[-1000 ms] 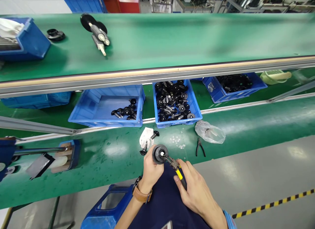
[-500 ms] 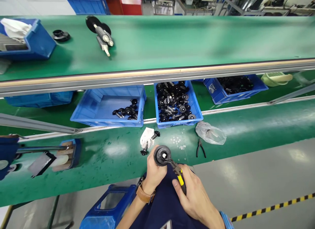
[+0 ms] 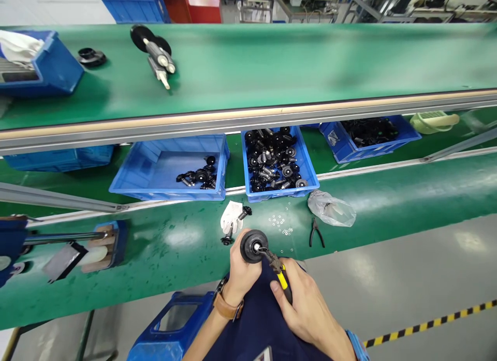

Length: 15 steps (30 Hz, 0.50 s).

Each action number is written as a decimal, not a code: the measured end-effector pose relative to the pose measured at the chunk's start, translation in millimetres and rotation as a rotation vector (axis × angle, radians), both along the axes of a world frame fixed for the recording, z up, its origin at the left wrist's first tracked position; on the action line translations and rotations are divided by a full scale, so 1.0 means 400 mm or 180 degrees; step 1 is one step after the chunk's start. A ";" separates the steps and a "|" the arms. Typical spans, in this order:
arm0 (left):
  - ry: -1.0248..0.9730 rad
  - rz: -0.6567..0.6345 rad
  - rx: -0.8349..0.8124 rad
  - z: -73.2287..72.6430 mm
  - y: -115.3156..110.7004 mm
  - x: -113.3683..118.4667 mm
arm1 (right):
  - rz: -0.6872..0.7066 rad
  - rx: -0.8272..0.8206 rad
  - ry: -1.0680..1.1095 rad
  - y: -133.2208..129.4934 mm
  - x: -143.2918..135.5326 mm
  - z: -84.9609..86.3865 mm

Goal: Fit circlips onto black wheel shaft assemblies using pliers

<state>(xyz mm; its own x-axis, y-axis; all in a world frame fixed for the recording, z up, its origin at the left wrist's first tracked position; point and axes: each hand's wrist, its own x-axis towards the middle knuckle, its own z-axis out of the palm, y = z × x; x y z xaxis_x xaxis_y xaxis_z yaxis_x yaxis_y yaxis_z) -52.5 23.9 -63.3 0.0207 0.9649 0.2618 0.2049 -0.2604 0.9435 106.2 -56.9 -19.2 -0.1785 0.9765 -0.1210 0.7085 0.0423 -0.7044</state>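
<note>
The green surface (image 3: 182, 268) ran across the view, its near edge sloping upward to the right, with a gray floor (image 3: 399, 278) below and a strip of yellow-and-black tape (image 3: 430, 321) across it. A blue stool (image 3: 155, 346) stood beside the person's left arm. The left hand (image 3: 243, 268) had its grip wrapped around a black round part (image 3: 246, 250), held up in front of the person at the near edge of the surface. The right hand (image 3: 306, 301) had its grip closed around yellow-and-black pliers (image 3: 281, 279), their tips at the pale center of the part.

Beyond the hands lay a white glove (image 3: 230, 215) with 2 black pieces (image 3: 226, 241) on or against it, a scatter of small white rings (image 3: 286, 232), black pliers (image 3: 313, 225) and a clear plastic bag (image 3: 330, 208). Farther back stood 3 blue bins (image 3: 135, 169) holding dark parts, and a light green basket (image 3: 423, 124). Above them stretched a green shelf (image 3: 291, 61) carrying black discs with gray shafts (image 3: 157, 55). At the left end sat a blue fixture (image 3: 120, 244) with a metal rod. Behind the shelf, the room showed a red box (image 3: 204, 10) and cluttered benches.
</note>
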 end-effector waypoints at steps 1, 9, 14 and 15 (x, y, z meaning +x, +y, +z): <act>0.0006 -0.0001 0.0001 0.001 0.000 0.000 | 0.0000 -0.0016 -0.0001 0.000 0.000 0.001; 0.0027 -0.0005 -0.0069 -0.002 0.001 0.001 | 0.0015 -0.0025 -0.0019 -0.002 0.003 -0.003; 0.0008 -0.0002 -0.0076 0.003 0.003 0.000 | 0.0005 0.0062 -0.0029 -0.001 0.001 -0.002; 0.0012 -0.0004 -0.0071 0.005 0.004 0.000 | 0.0006 0.0068 -0.0035 0.000 0.001 -0.001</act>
